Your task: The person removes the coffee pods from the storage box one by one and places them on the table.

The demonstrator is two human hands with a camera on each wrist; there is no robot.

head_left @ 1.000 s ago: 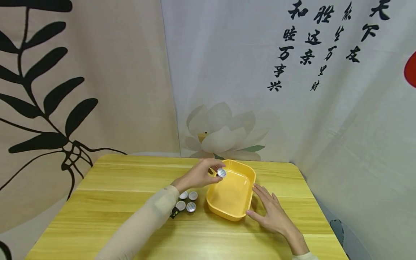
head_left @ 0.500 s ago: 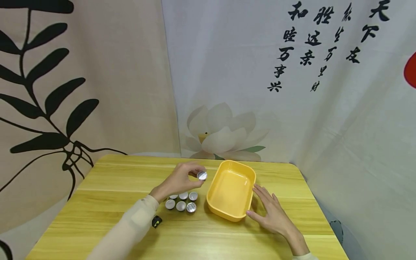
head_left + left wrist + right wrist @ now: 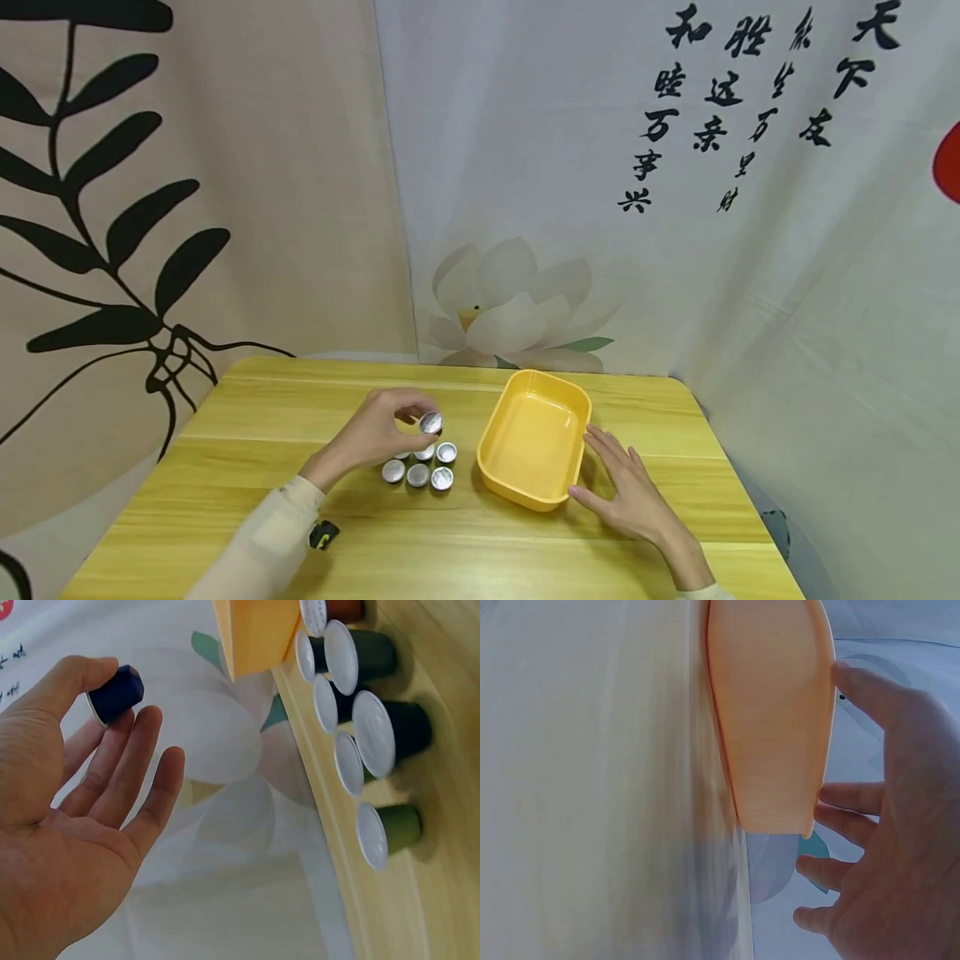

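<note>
My left hand pinches a dark blue coffee capsule between thumb and fingers, its silver lid facing the head camera. It is held up just above a cluster of several coffee capsules standing lid-up on the table. In the left wrist view these show white lids and dark, green and brown bodies. To the right stands a yellow plastic basin, its inside bare. My right hand rests its fingertips and thumb along the basin's right rim, fingers spread and loosely straight.
The wooden table ends at the back against a hanging cloth with a lotus and black characters. A black band sits at my left wrist. The basin's wall stands a little right of the capsules.
My left hand, pinching the capsule, has moved left from over the basin's edge to above the capsule cluster. The right hand and the basin have stayed put.
</note>
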